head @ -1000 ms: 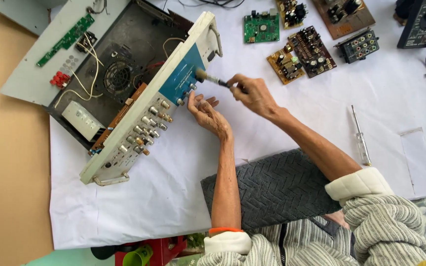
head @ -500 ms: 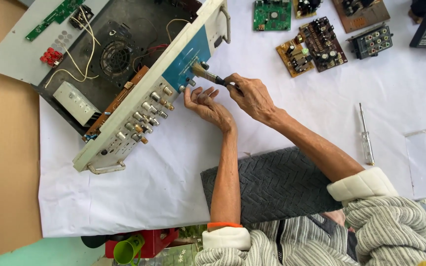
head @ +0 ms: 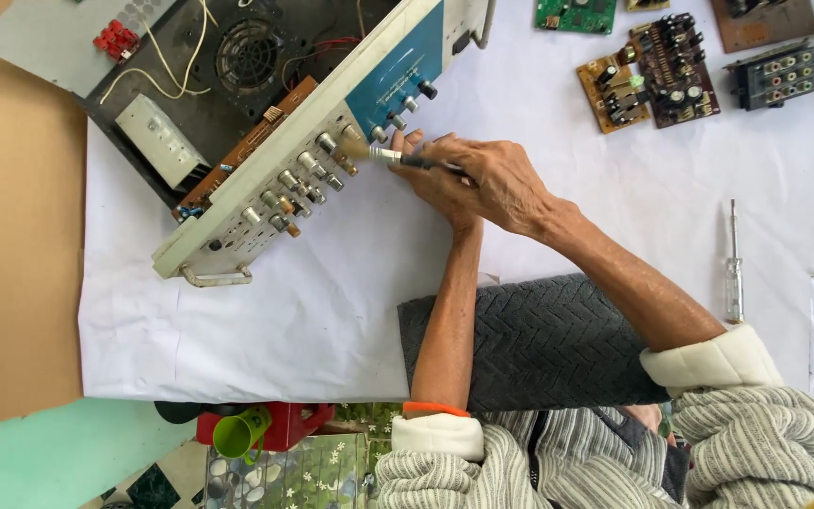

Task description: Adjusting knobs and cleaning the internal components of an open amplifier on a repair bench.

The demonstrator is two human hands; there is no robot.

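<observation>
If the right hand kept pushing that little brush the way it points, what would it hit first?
Probably the knobs on the front panel: the right hand aims the brush leftward, bristles already at them, though depth is unclear.

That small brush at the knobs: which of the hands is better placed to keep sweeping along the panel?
Right. The right hand grips the brush, bristles at the knobs. The left hand lies under it, holding no tool.

Against the amplifier's front panel [head: 332, 141], the small brush [head: 383, 155] in the right hand [head: 496, 179] has slid from the blue section down to the silver knobs just below it. The left hand [head: 431, 179], earlier spread beside the panel, now lies mostly hidden under the right hand.
</observation>
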